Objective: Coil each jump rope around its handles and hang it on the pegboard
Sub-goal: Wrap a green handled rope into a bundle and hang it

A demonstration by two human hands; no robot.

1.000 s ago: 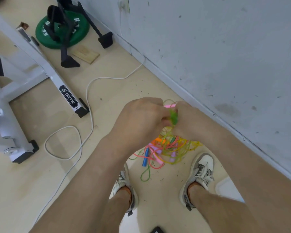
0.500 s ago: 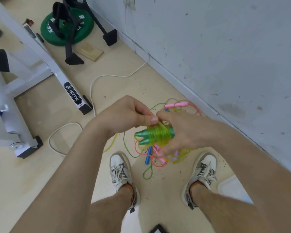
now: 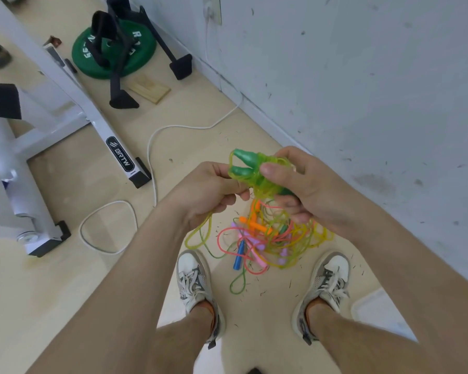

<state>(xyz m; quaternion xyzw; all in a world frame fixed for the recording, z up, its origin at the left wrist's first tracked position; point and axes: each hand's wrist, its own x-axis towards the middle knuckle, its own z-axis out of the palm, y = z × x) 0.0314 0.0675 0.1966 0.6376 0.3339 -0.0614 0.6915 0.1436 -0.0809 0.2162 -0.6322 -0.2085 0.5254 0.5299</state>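
right hand (image 3: 305, 190) clamps green handles (image 3: 245, 164), tips pointing up-left | left hand (image 3: 208, 193) pinches cord (image 3: 200, 236) trailing down | pegboard's nowhere in view tbh

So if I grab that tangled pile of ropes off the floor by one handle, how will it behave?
Probably floppy: the tangled pile is thin cords lying in loose loops. Lifting the blue handle would likely drag the other ropes along, since pink and yellow-green cords cross over it. It looks light, though trailing loops may snag the shoes.
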